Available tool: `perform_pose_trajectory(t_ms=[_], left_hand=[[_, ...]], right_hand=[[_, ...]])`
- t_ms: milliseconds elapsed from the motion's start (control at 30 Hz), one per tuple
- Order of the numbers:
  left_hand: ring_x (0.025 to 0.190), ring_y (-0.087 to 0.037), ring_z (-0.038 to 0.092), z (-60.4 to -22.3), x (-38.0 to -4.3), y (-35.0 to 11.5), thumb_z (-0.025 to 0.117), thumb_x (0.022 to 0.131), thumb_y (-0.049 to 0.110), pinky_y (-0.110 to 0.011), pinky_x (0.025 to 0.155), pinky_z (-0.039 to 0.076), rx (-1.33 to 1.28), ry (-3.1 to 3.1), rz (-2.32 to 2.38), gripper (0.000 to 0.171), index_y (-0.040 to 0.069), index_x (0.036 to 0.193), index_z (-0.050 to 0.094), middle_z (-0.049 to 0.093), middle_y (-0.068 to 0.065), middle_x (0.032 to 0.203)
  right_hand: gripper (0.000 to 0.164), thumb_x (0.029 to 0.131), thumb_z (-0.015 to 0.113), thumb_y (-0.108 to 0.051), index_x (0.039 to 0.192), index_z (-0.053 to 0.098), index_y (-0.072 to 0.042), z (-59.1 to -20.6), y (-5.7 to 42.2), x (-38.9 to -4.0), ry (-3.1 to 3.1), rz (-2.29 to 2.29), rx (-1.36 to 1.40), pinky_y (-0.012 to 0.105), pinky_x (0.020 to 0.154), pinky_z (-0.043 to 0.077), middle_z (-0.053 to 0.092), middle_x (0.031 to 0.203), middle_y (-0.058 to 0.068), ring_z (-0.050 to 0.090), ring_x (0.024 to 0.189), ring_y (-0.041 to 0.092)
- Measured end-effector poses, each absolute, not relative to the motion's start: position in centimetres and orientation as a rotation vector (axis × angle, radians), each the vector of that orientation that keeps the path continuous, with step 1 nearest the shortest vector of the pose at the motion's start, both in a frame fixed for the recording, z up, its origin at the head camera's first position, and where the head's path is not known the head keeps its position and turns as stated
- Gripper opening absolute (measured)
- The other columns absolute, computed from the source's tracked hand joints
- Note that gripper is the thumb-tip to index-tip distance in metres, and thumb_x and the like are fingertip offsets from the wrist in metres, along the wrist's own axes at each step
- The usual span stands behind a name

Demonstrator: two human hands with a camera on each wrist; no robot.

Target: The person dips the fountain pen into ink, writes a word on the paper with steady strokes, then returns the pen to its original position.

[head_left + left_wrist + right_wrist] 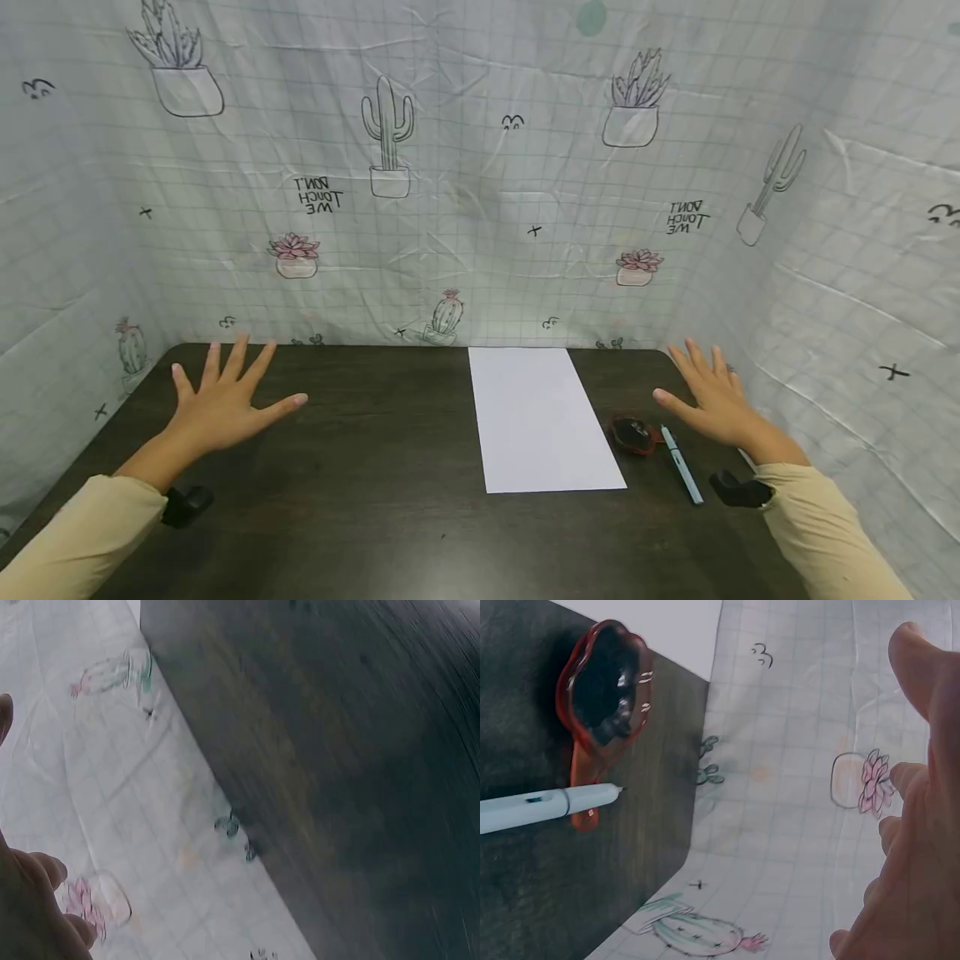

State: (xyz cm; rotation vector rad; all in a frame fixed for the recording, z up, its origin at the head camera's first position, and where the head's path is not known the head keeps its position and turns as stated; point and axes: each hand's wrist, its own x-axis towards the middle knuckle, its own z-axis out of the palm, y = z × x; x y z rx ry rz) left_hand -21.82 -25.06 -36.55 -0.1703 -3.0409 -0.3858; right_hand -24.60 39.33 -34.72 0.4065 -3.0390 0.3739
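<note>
My left hand (222, 406) hovers over the left side of the dark table with its fingers spread, holding nothing. On the other side my right hand (712, 396) is spread the same way, also holding nothing. Nearest to it is a light blue pen (682, 464), its tip out. In the right wrist view the pen (551, 806) lies across the handle of a small hand mirror (607, 686) with a red scalloped frame and a dark, glossy face. Left of the mirror, a blank white sheet of paper (543, 421) lies flat.
The dark tabletop (360, 508) ends at a white cloth (465, 208) printed with cacti and potted plants, which rises behind it and along both sides. Each wrist carries a black camera mount, such as the left one (186, 505).
</note>
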Motion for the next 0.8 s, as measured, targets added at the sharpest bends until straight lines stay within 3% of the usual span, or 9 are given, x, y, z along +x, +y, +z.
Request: perform_pose_trajectory(t_ms=[500,800], left_hand=[[0.142,-0.049,-0.011,-40.4,-24.1,-16.3,0.044,0.081,0.079,-0.071,0.097,-0.024,-0.4,-3.037,-0.538,0.1,0.023,0.156,0.011,-0.007,-0.014,0.161],[0.144,-0.044,-0.009,-42.3,-25.2,-10.9,0.046,0.081,0.079,-0.073,0.101,-0.016,-0.55,-3.074,-0.566,0.098,0.026,0.156,0.012,-0.005,-0.01,0.161]], right_hand=[[0.08,0.099,0.047,-0.042,0.156,-0.001,-0.012,-38.1,41.8,-22.3,-3.008,0.481,0.371,0.085,0.089,0.003,-0.007,0.155,0.031,-0.018,0.134,0.06],[0.078,0.099,0.046,-0.04,0.156,0.001,-0.011,-41.1,42.6,-21.2,-3.012,0.595,0.319,0.086,0.085,0.005,-0.007,0.155,0.031,-0.013,0.132,0.065]])
